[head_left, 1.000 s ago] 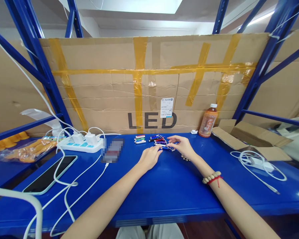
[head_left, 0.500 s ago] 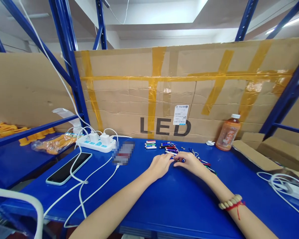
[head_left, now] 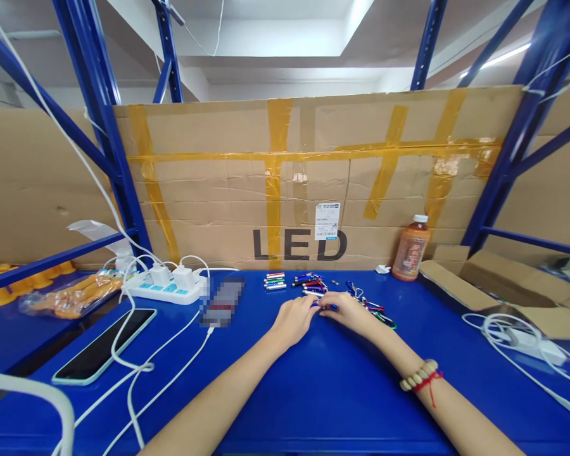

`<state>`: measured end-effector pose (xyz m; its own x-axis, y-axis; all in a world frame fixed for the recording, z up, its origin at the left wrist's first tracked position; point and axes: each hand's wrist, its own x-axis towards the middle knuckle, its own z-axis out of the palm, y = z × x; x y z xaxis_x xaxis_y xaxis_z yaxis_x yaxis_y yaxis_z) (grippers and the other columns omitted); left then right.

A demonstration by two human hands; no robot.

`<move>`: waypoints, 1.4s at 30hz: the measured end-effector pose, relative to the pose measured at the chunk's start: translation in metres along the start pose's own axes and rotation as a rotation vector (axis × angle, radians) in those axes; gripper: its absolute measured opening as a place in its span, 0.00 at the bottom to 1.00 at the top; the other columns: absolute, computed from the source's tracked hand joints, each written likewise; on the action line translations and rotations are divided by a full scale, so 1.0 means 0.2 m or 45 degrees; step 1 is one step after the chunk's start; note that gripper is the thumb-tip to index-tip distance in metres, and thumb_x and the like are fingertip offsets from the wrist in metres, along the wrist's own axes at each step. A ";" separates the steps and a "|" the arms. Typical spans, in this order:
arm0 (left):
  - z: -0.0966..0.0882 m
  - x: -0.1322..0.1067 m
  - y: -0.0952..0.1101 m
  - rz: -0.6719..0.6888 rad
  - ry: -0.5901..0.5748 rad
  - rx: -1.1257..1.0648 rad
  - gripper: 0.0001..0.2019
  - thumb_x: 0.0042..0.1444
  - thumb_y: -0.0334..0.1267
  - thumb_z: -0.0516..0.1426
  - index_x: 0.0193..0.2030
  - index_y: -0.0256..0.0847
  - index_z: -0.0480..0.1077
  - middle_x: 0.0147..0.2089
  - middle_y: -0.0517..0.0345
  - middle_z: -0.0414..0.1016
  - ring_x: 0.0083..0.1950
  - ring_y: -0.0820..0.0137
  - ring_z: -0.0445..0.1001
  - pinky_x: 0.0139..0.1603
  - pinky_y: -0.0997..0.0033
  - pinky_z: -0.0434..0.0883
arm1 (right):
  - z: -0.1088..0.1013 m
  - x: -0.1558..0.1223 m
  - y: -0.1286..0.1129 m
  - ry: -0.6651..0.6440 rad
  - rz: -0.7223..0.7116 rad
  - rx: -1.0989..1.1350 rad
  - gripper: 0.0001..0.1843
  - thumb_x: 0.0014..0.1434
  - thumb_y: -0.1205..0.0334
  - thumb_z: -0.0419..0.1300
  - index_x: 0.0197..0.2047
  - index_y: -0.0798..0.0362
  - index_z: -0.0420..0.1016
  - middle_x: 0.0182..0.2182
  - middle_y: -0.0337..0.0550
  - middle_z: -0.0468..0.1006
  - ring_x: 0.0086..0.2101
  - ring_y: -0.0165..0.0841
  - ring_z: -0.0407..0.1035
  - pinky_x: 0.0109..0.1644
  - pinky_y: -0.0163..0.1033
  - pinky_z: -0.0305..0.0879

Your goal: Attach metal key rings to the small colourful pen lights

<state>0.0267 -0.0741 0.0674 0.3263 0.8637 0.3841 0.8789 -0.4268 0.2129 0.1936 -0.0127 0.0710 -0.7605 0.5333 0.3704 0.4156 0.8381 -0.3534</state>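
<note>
My left hand (head_left: 293, 321) and my right hand (head_left: 346, 311) meet over the middle of the blue table, with fingers closed. Between their fingertips is a small blue metallic tube (head_left: 323, 308), mostly covered by the fingers. Just beyond them lies a loose pile of small metallic tubes (head_left: 314, 282) in blue, red and black. To the left, several coloured tubes (head_left: 275, 282) lie side by side in a neat stack. Small cord loops (head_left: 355, 291) and more coloured pieces (head_left: 380, 315), red and green among them, are beside my right hand, partly hidden by it.
A white power strip (head_left: 166, 290), a phone (head_left: 105, 345) and trailing white cables are on the left. An orange drink bottle (head_left: 411, 248), an open cardboard box (head_left: 446, 278) and a coiled cable (head_left: 498, 329) stand right. A large cardboard sheet (head_left: 209, 202) rises behind.
The camera view has turned slightly right, so everything sits further left. Both hands stay together on the blue tube, with little change in their grip.
</note>
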 end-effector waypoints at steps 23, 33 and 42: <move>-0.02 0.01 0.01 0.005 -0.032 -0.035 0.12 0.62 0.39 0.40 0.45 0.40 0.60 0.41 0.57 0.70 0.42 0.69 0.69 0.42 0.70 0.64 | -0.01 -0.01 -0.05 -0.085 0.202 -0.126 0.14 0.49 0.51 0.60 0.28 0.55 0.73 0.26 0.40 0.73 0.25 0.26 0.64 0.27 0.29 0.51; 0.00 0.01 0.00 0.023 -0.010 -0.023 0.12 0.61 0.39 0.41 0.47 0.41 0.59 0.42 0.57 0.70 0.43 0.68 0.69 0.42 0.70 0.65 | -0.01 -0.01 -0.02 -0.084 0.170 -0.155 0.07 0.52 0.60 0.59 0.33 0.54 0.72 0.31 0.41 0.73 0.31 0.29 0.65 0.33 0.31 0.56; 0.01 0.00 0.00 0.025 -0.024 -0.013 0.13 0.62 0.38 0.40 0.47 0.39 0.59 0.42 0.56 0.70 0.43 0.69 0.69 0.42 0.72 0.65 | 0.00 -0.01 -0.02 -0.070 0.137 -0.102 0.10 0.57 0.58 0.53 0.35 0.54 0.71 0.35 0.43 0.71 0.32 0.30 0.66 0.36 0.32 0.59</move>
<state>0.0270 -0.0729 0.0667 0.3499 0.8601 0.3713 0.8688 -0.4461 0.2148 0.1945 -0.0167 0.0722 -0.7346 0.6154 0.2857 0.5330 0.7840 -0.3182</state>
